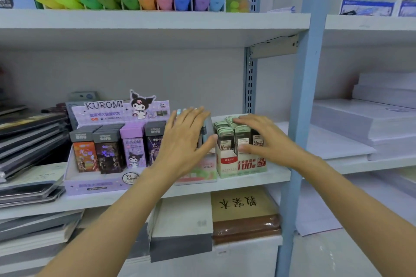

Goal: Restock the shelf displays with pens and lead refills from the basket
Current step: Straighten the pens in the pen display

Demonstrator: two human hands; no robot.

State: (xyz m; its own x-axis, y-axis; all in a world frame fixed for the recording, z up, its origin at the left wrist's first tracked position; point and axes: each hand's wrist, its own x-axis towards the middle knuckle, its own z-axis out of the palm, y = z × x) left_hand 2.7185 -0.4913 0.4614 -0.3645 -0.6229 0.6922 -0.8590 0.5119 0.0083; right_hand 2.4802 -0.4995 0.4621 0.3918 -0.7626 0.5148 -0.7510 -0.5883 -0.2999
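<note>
Left hand clamps upright refill packs centre frame; right hand, fingers spread, rests on green-capped refills just right.

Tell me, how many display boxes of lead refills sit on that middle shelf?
3: the purple Kuromi box at left, a pastel box mostly hidden behind the left hand, the white-and-red box under the right hand.

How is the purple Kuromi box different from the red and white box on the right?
The Kuromi box is lilac, wider, with a tall cartoon header; the red and white box is narrower with no header showing. Kuromi cases have patterned dark or purple fronts; the other's have pale green caps. Both sit on the same shelf.
</note>
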